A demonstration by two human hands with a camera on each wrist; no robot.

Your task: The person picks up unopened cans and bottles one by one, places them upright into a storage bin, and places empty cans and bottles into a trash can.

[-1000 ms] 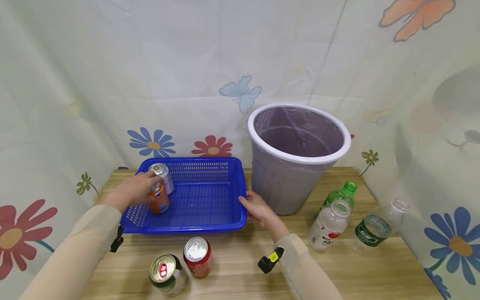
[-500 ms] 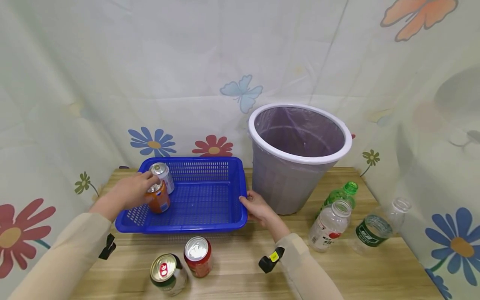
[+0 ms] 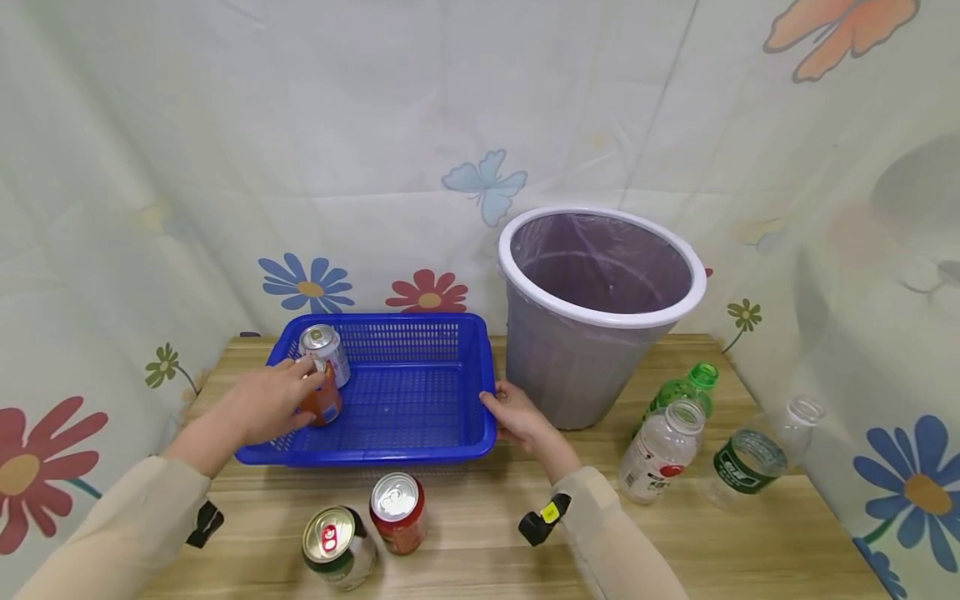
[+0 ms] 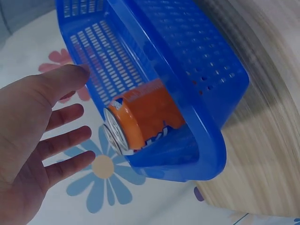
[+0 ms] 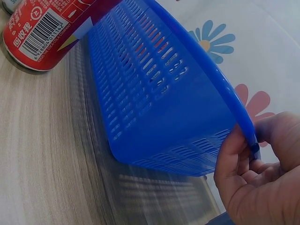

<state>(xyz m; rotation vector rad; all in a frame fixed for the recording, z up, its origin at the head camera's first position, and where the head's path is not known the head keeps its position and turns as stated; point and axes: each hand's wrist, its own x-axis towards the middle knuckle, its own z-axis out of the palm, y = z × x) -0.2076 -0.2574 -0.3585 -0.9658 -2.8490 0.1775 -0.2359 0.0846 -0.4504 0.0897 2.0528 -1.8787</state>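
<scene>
A blue plastic basket (image 3: 405, 417) stands on the table with an orange can (image 3: 325, 402) and a silver-white can (image 3: 335, 354) upright at its left end. My left hand (image 3: 266, 400) is over that end, beside the orange can. In the left wrist view the fingers of my left hand (image 4: 40, 126) are spread and apart from the orange can (image 4: 150, 115). My right hand (image 3: 517, 414) grips the basket's right rim; the right wrist view shows the thumb and curled fingers of my right hand (image 5: 262, 164) pinching that rim.
In front of the basket stand a red can (image 3: 399, 517) and a green-and-gold can (image 3: 339, 548). A grey bin (image 3: 562, 367) with a liner is to its right. Farther right are a green bottle (image 3: 678, 390), a clear bottle (image 3: 656, 458) and a green-labelled bottle (image 3: 750, 458).
My left hand has come off the top of the orange can and shifted slightly left and toward me, its fingers loosening. My right hand keeps its grip on the rim.
</scene>
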